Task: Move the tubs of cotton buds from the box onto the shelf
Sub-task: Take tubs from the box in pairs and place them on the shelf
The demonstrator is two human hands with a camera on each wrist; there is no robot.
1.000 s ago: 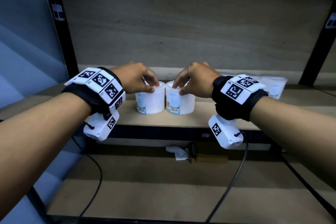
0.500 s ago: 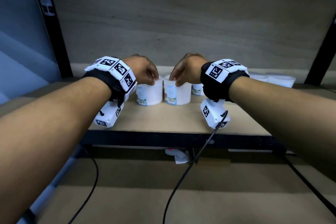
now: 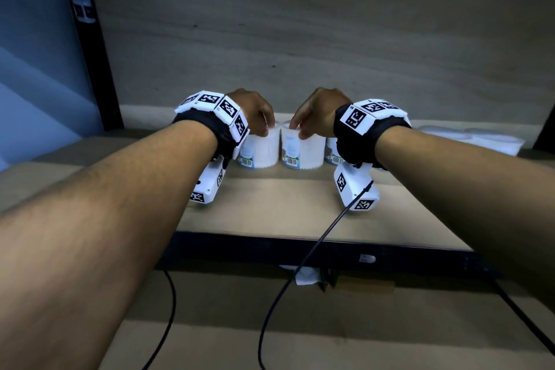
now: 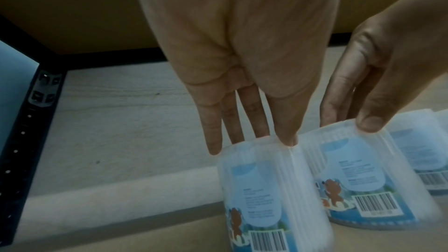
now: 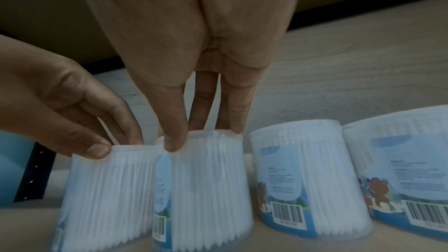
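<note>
Two clear tubs of cotton buds with blue labels stand side by side on the wooden shelf [image 3: 285, 207]. My left hand [image 3: 264, 129] pinches the lid rim of the left tub [image 3: 261, 150] from above, thumb in front and fingers behind [image 4: 252, 141]. My right hand [image 3: 300, 129] pinches the right tub [image 3: 303, 152] the same way [image 5: 201, 131]. Both held tubs [image 4: 266, 189] [image 5: 201, 189] look slightly tilted. A third tub [image 5: 303, 175] and a fourth tub [image 5: 407, 160] stand in a row just to the right. The box is out of view.
More white-lidded tubs [image 3: 480, 141] sit further right at the back. A black upright post [image 3: 90, 48] bounds the shelf on the left, a wooden back panel [image 3: 300, 39] closes it behind. Cables [image 3: 300, 264] hang over the front edge above a lower board [image 3: 330, 324].
Both hands have carried their tubs from near the shelf's front edge deeper in, in line with the row of tubs at the right. The grips are unchanged.
</note>
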